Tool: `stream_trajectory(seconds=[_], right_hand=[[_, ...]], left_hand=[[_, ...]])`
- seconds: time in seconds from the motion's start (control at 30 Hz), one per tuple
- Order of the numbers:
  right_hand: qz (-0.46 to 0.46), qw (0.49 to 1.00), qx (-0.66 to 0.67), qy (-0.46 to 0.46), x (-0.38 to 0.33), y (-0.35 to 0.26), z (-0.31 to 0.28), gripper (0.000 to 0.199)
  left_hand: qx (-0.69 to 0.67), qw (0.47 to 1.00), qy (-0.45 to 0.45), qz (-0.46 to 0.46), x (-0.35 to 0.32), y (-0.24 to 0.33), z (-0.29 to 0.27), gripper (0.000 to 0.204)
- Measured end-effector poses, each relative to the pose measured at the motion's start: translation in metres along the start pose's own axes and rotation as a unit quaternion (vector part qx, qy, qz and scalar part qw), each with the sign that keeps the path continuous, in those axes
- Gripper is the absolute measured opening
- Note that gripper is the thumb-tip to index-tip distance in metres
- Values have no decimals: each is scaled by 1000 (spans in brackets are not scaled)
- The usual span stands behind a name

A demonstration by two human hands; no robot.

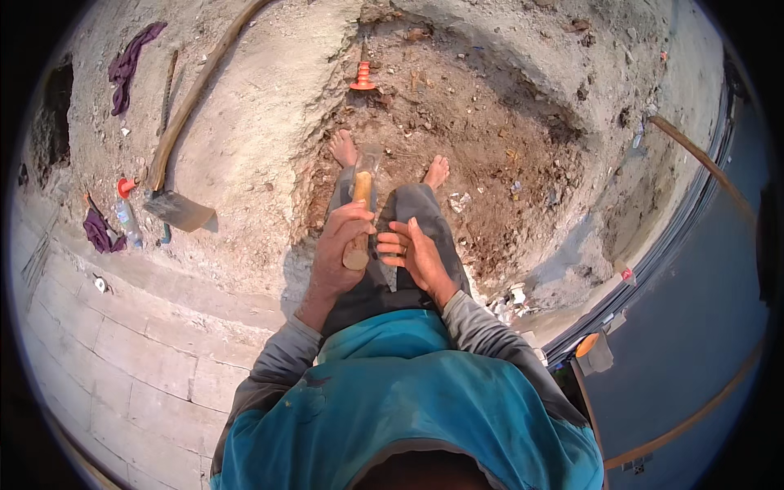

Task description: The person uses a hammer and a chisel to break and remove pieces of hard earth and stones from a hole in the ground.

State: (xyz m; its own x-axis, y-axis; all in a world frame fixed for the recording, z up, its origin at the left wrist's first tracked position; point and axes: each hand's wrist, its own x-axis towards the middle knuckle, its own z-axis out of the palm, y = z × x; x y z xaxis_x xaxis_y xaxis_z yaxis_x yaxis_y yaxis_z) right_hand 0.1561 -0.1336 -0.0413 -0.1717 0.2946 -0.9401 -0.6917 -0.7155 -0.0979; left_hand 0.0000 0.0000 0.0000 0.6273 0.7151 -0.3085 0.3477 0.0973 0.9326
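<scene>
1. Outdoors, on rough pale ground (pixel 245 139) with a dug patch of reddish-brown dirt (pixel 482 139) strewn with small scraps and stones.
2. Paved with pale stone blocks (pixel 131 351) at lower left; bordered by dark curved bars (pixel 694 212) on the right.
3. Standing barefoot at the edge of the dirt patch, in dark trousers and a blue top with grey sleeves.
4. Left hand (pixel 339 245) clamped around a wooden handle (pixel 358 224), held upright in front of the legs, between the two hands.
5. Right hand (pixel 415 253) open, fingers together, just beside the handle's lower end; touching or not, cannot tell.
6. Shovel (pixel 175 204) lying on the pale ground to the left, long wooden shaft running up and away.
7. Near the shovel blade: a plastic bottle (pixel 128 220) and a purple cloth (pixel 100 230); another purple cloth (pixel 126 69) well apart, higher up.
8. Orange cone-shaped piece (pixel 363 77) at the far end of the dirt.
9. Top of the handle blurred against something pale and see-through; tool head hard to make out.
10. Dark hole (pixel 53 114) at far left cut off by the rim.
11. Objects at lower right too small to name.
</scene>
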Motion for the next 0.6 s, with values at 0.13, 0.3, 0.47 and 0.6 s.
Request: stream_trajectory(seconds=[0.13,0.3,0.47,0.6], right_hand=[[-51,952,303,-2,-6,-16,-42,34],[-11,988,115,103,-76,-17,-220,29],[-3,964,-229,136,-174,-22,-295,66],[67,965,-231,107,-232,-19,-277,77]], left_hand=[[57,995,-72,49,-14,40,94,40],[306,912,-118,-248,-113,59,90,70],[265,902,-115,-321,-173,67,109,35],[148,908,-181,-348,-164,99,141,10]])
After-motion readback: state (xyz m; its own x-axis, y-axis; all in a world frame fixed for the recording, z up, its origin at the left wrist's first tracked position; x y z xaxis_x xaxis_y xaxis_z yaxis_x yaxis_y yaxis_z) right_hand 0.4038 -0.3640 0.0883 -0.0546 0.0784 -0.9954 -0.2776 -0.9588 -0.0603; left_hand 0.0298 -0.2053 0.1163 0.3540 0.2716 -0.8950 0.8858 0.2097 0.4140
